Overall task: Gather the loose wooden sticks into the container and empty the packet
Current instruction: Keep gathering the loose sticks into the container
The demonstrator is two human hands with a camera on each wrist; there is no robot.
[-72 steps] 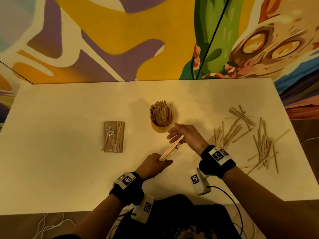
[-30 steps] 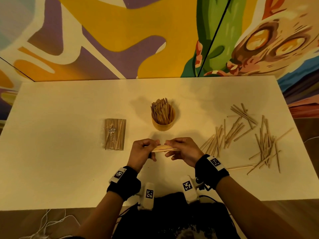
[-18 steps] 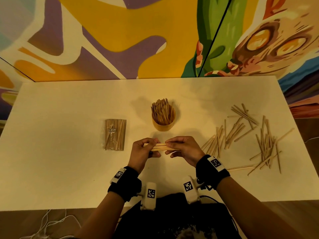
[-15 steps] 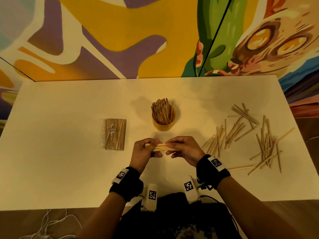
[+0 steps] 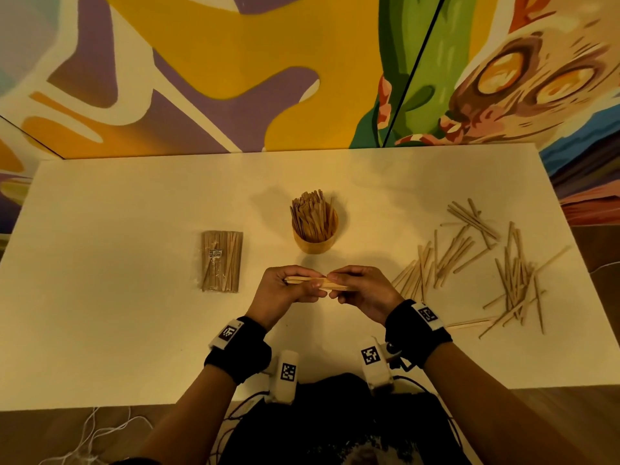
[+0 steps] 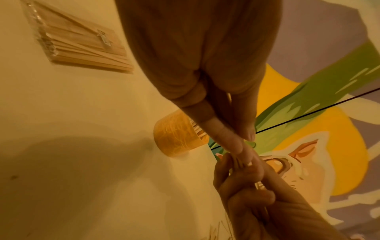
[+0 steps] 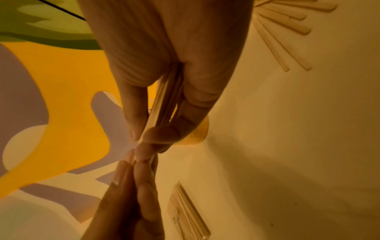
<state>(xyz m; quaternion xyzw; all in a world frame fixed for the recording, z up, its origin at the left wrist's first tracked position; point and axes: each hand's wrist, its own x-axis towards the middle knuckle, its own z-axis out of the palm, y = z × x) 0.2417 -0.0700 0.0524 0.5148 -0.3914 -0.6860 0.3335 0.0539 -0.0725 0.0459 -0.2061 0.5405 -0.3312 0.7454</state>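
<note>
Left hand (image 5: 285, 290) and right hand (image 5: 364, 290) pinching opposite ends of small stick bundle (image 5: 318, 282), held level above counter (image 5: 100, 330), just in front of container (image 5: 315, 234). Container standing upright, packed with sticks. Packet (image 5: 221, 261) lying flat left of container, sealed sticks inside. Loose sticks (image 5: 486, 263) lying scattered right of container.

Bundle (image 5: 315, 282) now level between hands (image 5: 322, 290)

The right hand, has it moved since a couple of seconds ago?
Yes. The right hand pulled back from the container toward the person, and now grips the stick bundle with the left hand.
</note>
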